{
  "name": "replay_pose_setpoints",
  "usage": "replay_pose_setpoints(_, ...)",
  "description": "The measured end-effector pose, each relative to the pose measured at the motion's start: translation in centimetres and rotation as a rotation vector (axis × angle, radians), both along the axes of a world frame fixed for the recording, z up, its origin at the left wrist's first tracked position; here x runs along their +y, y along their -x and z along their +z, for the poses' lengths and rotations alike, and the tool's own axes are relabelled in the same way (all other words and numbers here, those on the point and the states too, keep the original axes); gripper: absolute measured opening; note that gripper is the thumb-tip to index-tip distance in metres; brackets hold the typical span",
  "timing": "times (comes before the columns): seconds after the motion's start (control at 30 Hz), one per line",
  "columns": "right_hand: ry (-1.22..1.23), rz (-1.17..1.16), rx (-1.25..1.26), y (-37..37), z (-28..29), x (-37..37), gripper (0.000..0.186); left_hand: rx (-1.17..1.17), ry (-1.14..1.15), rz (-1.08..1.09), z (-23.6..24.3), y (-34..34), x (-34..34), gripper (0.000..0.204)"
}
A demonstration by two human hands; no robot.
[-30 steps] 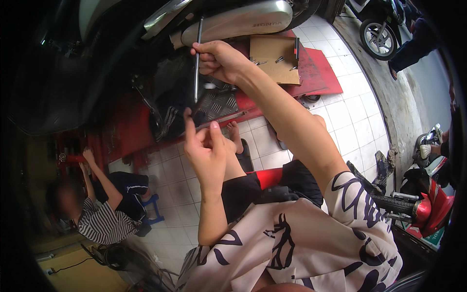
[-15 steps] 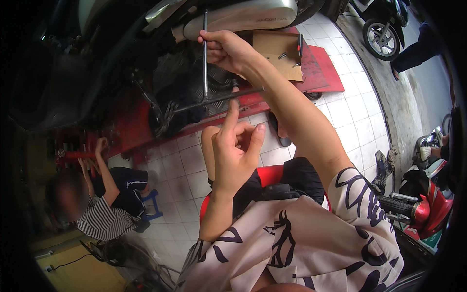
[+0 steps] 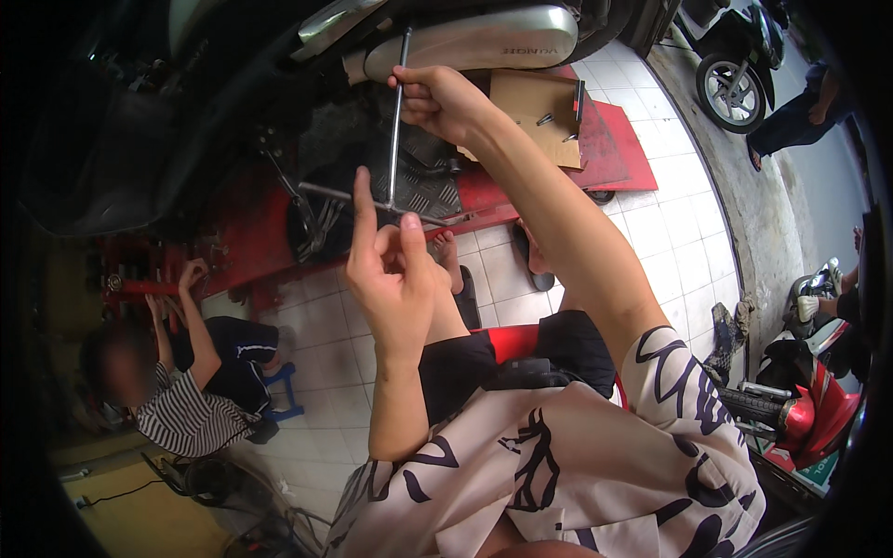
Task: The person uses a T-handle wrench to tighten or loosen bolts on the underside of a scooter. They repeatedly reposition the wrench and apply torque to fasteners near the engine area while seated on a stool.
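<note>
My right hand (image 3: 428, 102) is closed on the shaft of a steel T-handle wrench (image 3: 395, 149), which runs up toward the scooter's silver side cover (image 3: 474, 42). The crossbar lies lower, slightly slanted. My left hand (image 3: 391, 270) is at that crossbar, index finger stretched up, thumb raised apart from it and the other fingers curled; it grips nothing, and whether it touches the bar is unclear. The wrench's far tip is near the dark underside of the scooter. Behind my right hand, small metal pieces (image 3: 545, 120) sit on cardboard (image 3: 521, 93).
A red lift platform (image 3: 623, 149) carries the scooter. At lower left a person in a striped shirt (image 3: 200, 418) works beside a blue stool (image 3: 286, 395). More motorbikes (image 3: 730, 93) and another person (image 3: 791, 130) are at right, with a red one (image 3: 809, 414) lower down.
The crossbar has turned, now slanting down to the right instead of up. My left hand has moved left from where it was half a second ago. My right hand has shifted slightly but still grips the shaft.
</note>
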State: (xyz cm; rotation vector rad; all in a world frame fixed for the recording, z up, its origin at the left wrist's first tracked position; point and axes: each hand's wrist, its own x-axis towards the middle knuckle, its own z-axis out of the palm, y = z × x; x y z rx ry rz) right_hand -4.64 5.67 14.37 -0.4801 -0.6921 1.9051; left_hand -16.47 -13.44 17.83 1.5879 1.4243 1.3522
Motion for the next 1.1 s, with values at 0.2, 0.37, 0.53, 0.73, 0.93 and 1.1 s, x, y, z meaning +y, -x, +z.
replay_pose_setpoints(0.2, 0.027, 0.001, -0.022, 0.2, -0.5, -0.3, 0.017, 0.418, -0.065, 0.167, -4.1, 1.5, 1.3, 0.028)
replay_pose_setpoints(0.37, 0.008, 0.126, -0.009, -0.4, -0.1, -1.8, 0.024, 0.371, -0.163, 0.206, -3.5, 0.6, 1.8, 0.026)
replay_pose_setpoints(0.53, -0.324, 0.352, 0.124, 0.2, -1.0, -5.3, 0.025, -0.031, 0.078, 0.068, -1.5, -0.1, 1.8, 0.035)
replay_pose_setpoints(0.73, -0.288, 0.305, 0.095, 0.5, 0.3, -4.6, 0.022, 0.206, -0.128, -0.142, -1.4, -0.5, 0.5, 0.038)
replay_pose_setpoints(0.93, -0.236, 0.225, 0.082, 0.5, -0.2, -4.8, 0.021, 0.010, -0.135, 0.152, 0.8, 0.1, -0.1, 0.041)
replay_pose_setpoints(1.1, -0.252, 0.248, 0.150, 1.3, 0.8, -4.7, 0.021, 0.315, -0.024, -0.032, -3.7, 0.5, -0.5, 0.034)
